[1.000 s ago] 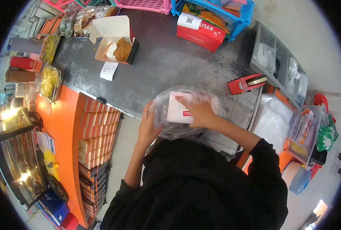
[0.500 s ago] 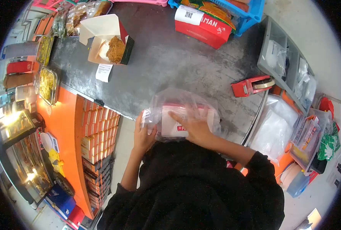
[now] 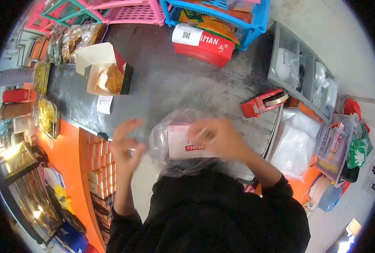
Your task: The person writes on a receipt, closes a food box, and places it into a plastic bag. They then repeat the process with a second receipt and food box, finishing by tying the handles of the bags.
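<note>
A white meal box (image 3: 177, 141) with red edges and a red logo lies inside a clear plastic bag (image 3: 158, 135) at the near edge of the counter. Over the right part of the box is my right hand (image 3: 223, 137), blurred, its fingers bent; whether they grip any of the bag cannot be made out. My left hand (image 3: 126, 145) is raised to the left of the bag, apart from it, thumb and fingers spread. Farther back, an open box (image 3: 98, 82) holds fried chicken (image 3: 113, 80) and rice, with a printed receipt (image 3: 104, 104) in front.
A red tape dispenser (image 3: 255, 105) stands on the counter's right side, near a grey divided tray (image 3: 276, 63) of plastic packets. A red box (image 3: 204, 48) sits before a blue basket (image 3: 255, 29). Stacked plastic bags (image 3: 295, 147) lie at right; folded boxes (image 3: 98, 168) fill a shelf at left.
My left hand has let go of the bag and moved left and up. My right hand has shifted right, its fingers now bent. The view has tilted upward, showing more baskets.
</note>
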Available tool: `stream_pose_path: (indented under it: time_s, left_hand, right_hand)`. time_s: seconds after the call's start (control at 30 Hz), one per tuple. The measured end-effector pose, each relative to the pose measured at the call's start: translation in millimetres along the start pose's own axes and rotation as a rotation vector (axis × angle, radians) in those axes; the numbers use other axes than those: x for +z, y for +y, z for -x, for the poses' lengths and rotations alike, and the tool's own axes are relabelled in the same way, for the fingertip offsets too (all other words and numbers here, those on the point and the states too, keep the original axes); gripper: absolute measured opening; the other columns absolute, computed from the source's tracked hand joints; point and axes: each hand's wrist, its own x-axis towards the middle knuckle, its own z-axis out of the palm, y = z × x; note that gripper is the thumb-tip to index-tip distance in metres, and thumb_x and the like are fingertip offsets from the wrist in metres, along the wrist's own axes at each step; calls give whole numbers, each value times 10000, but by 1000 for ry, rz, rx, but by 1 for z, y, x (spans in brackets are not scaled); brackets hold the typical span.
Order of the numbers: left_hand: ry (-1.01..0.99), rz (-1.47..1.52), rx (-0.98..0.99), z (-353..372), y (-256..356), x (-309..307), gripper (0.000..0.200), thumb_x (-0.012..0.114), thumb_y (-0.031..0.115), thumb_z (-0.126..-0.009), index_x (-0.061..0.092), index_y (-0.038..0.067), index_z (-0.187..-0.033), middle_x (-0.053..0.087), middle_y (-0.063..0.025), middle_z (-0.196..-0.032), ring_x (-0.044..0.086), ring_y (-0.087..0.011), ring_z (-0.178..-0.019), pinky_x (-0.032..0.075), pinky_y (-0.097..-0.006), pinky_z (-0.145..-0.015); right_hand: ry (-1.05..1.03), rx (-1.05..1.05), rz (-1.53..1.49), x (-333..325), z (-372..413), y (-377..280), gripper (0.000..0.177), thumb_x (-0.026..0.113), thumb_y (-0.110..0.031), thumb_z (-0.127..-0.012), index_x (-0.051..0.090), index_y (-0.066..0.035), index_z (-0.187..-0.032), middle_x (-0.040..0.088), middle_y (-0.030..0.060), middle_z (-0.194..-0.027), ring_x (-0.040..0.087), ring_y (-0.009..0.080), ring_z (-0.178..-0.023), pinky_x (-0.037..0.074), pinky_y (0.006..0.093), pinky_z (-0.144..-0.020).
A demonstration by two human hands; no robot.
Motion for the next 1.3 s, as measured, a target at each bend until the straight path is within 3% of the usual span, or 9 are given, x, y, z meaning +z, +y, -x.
stream_pose_path:
  time_s: [0.1, 0.17, 0.23, 0.4, 0.47, 0.67, 0.97, 1.13, 1.3]
  left_hand:
    - [312, 390, -282, -106, 20, 24, 267, 584, 248, -854, 636, 1, -941, 637, -101, -1011, 576, -174, -928, 411, -275, -833]
    - [294, 498, -314, -183, -29, 64, 437, 574, 319, -871, 527, 30, -1194, 566, -114, -1136, 517, -171, -1028, 412, -282, -844]
    - [227, 589, -560, -252, -51, 105, 722, 581, 501, -810, 404, -8, -1290, 480, -166, -1256, 458, -248, -1133, 419, -363, -875]
    - [-163, 487, -760, -255, -82, 133, 580, 567, 432, -847, 393, 146, -1321, 560, -84, -1126, 509, -184, -1040, 443, -352, -831]
    - [-188, 736, -341, -222, -118, 141, 491, 536, 305, -898, 376, 137, -1331, 538, -70, -1151, 497, -154, -1045, 424, -290, -844]
    - [-187, 831, -314, -152, -83, 116, 463, 474, 141, -932, 312, 102, -1365, 463, -61, -1235, 467, -144, -1077, 392, -268, -897]
    - [26, 99, 157, 46, 32, 35, 731, 743, 6, -667, 372, 35, -1297, 529, -180, -1241, 515, -255, -1156, 407, -349, -957]
    - [-149, 565, -512, 150, 33, 66, 857, 780, 25, -634, 314, 39, -1353, 560, -178, -1200, 518, -268, -1156, 443, -346, -909]
    - [-67, 379, -381, 127, 2, 96, 823, 726, -13, -683, 282, 34, -1375, 532, -185, -1233, 514, -277, -1157, 429, -351, -917]
  right_hand:
    - [969, -34, -610, -66, -51, 37, 488, 652, -321, -798, 447, -129, -1198, 531, 35, -1096, 545, 193, -868, 477, 383, -756]
    - [1065, 247, -816, -103, -88, 56, 531, 565, -459, -835, 381, -129, -1207, 458, 20, -1183, 462, 196, -1073, 454, 416, -792]
    - [1052, 225, -861, -109, -108, 63, 536, 565, -473, -830, 380, -130, -1199, 426, 29, -1219, 437, 226, -1104, 446, 454, -799]
    - [994, 185, -838, -91, -108, 82, 542, 582, -460, -823, 380, -176, -1238, 395, 29, -1271, 389, 259, -1165, 423, 524, -808]
    - [967, 13, -1152, -72, -97, 92, 504, 609, -404, -819, 434, -129, -1204, 468, 60, -1215, 468, 260, -1103, 451, 488, -798]
    - [812, 3, -1439, -41, -92, 104, 328, 631, -162, -809, 475, 21, -1032, 555, 111, -984, 569, 211, -972, 506, 387, -754]
    - [811, -15, -757, 44, 102, -2, 489, 568, -171, -843, 367, -33, -1267, 501, 138, -1199, 478, 191, -1114, 379, 311, -932]
    - [617, 296, -788, 100, 128, 47, 521, 593, -176, -837, 373, -49, -1292, 494, 141, -1234, 471, 197, -1127, 364, 325, -947]
    - [664, 221, -376, 94, 82, 65, 418, 605, -224, -848, 482, -60, -1212, 507, 170, -1215, 485, 252, -1121, 353, 358, -959]
